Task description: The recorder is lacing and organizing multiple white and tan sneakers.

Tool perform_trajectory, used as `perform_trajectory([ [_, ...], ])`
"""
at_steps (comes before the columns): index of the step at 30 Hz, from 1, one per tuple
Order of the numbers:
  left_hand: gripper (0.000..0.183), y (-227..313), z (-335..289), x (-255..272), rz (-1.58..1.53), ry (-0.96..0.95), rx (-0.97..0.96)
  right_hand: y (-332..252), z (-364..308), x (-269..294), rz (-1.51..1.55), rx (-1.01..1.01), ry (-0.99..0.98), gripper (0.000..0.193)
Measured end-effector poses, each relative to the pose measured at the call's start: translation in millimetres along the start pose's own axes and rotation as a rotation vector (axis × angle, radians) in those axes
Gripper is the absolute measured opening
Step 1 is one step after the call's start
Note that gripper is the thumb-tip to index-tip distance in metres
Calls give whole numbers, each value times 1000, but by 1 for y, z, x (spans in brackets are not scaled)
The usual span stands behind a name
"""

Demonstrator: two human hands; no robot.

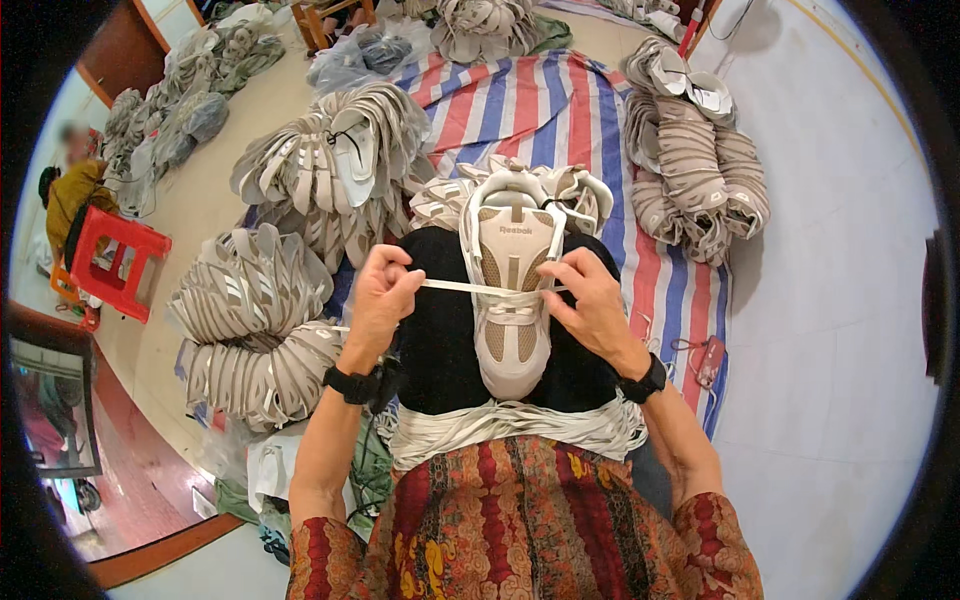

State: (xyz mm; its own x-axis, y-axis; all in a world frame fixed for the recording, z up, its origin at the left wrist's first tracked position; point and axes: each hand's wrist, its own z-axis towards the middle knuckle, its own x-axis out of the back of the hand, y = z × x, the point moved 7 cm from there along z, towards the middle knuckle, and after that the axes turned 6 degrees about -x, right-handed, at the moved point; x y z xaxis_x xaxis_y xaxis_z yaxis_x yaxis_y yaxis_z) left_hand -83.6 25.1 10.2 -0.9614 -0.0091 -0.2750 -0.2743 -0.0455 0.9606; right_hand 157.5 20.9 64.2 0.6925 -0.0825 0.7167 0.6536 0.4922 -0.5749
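Note:
A beige and white sneaker upper point(513, 345) rests on my black-covered lap, its toe toward me and its tongue pointing away. A flat white shoelace point(450, 286) runs across its lower eyelets. My left hand point(385, 297), left of the upper, pinches one end of the lace and draws it out straight. At the right edge of the eyelet row, my right hand point(588, 300) has its thumb and fingers closed on the lace. More loose white laces point(520, 424) lie in a bundle across my waist.
Bundled shoe uppers stand on the left point(255, 330) and far left point(320, 150), with another stack point(692, 165) on the right. Striped sheeting point(500, 100) covers the floor ahead. A red stool point(118, 255) stands left, near a person in yellow point(75, 205). A small red object point(708, 362) lies right.

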Motion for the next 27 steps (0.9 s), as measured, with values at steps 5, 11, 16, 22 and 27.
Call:
perform_trajectory([
  [5,34,15,-3,-34,857,-264,-385,-13,3,-6,-68,187,-14,23],
  [11,28,16,-1,-64,976,-405,-493,-26,0,-5,-116,315,34,14],
  [16,20,8,4,-67,1037,-436,-348,-7,-2,-9,194,5,-169,11],
  [22,21,-4,9,-60,778,-386,0,10,4,-9,136,-112,-284,20],
  [27,20,19,5,-57,926,-362,-211,6,-6,-9,326,-75,-303,22],
])
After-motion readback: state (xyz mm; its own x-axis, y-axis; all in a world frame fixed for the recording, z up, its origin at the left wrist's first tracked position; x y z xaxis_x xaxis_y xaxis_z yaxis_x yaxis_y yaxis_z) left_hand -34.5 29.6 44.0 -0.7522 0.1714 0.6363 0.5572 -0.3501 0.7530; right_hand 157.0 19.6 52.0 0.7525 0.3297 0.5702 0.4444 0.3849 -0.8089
